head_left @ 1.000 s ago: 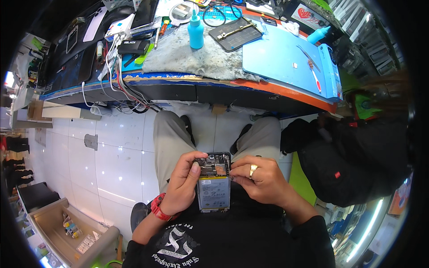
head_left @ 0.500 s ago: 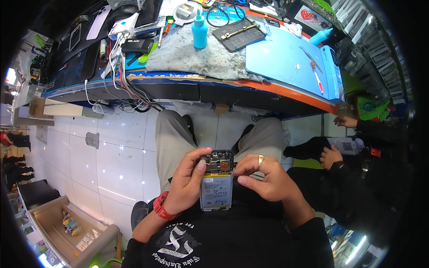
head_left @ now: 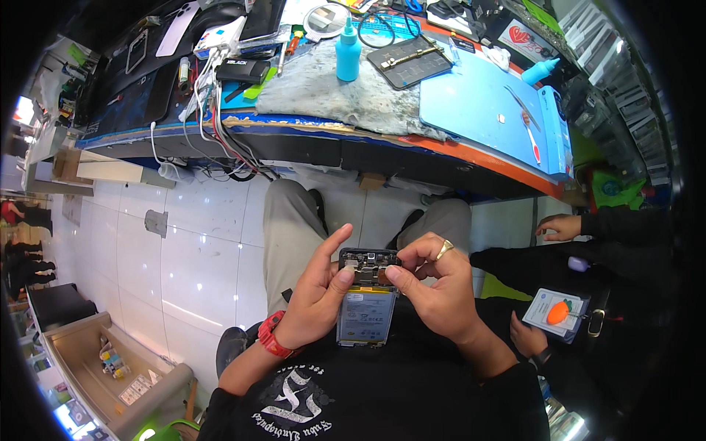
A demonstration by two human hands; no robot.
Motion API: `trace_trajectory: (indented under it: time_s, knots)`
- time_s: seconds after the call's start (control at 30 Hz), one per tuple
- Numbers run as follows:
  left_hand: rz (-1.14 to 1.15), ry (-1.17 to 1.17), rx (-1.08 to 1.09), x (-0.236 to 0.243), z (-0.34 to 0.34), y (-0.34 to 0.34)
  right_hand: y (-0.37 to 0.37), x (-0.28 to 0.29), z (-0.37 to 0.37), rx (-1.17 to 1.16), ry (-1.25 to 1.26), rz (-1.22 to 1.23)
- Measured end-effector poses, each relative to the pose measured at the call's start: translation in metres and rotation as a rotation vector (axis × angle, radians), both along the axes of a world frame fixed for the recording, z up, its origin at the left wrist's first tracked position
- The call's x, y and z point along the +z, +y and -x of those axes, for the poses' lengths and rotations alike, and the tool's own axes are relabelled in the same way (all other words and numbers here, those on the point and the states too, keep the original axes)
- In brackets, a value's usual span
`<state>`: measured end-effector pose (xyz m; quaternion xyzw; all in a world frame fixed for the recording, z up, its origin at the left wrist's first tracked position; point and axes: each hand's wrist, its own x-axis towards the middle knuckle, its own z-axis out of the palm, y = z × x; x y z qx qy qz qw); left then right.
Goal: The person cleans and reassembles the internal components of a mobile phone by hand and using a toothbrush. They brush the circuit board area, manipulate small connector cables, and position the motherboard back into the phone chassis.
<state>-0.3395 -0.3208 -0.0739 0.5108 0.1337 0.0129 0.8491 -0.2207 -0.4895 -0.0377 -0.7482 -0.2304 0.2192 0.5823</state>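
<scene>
An opened smartphone (head_left: pixel 365 320), its back cover off, is held upright in front of my lap. Its silver-grey battery fills the lower part, and the dark circuit board with small metal parts lies bare at the top. My left hand (head_left: pixel 315 300) grips the phone's left side, thumb on the board's edge and index finger stretched out past the top. At the upper right corner, my right hand (head_left: pixel 441 298) pinches the phone's edge between thumb and bent fingers. Any small part under those fingertips is hidden.
Ahead, a cluttered workbench carries a blue bottle (head_left: pixel 348 55), a black board holder (head_left: pixel 409 63), a light blue mat (head_left: pixel 471 110) with tweezers (head_left: pixel 523 106), and cables (head_left: pixel 215 110). A co-worker's hand (head_left: pixel 528 336) is at the right beside a card with an orange carrot-shaped charm (head_left: pixel 559 312).
My right thumb has come onto the board's right end, with the fingers at the phone's corner. My left index finger has lifted off the top edge. The co-worker's hands and card have shifted.
</scene>
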Motion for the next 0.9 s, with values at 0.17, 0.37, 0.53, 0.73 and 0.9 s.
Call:
trace_trajectory:
  time_s: [0.17,0.37,0.53,0.73,0.9]
  knots:
    - [0.032,0.019,-0.022,-0.008,0.000,0.005,0.001,0.002,0.006,-0.006,-0.039,0.086]
    - [0.033,0.052,-0.045,-0.006,0.001,0.008,0.005,-0.001,0.009,-0.077,0.084,-0.016]
    - [0.049,0.049,-0.056,-0.003,0.002,0.004,0.004,-0.012,0.007,-0.065,0.051,-0.033]
    - [0.020,0.044,-0.057,-0.005,0.001,0.003,0.006,-0.009,0.006,-0.064,0.019,-0.029]
    - [0.025,0.063,-0.042,-0.005,0.002,0.001,0.007,-0.008,0.004,-0.062,-0.052,0.014]
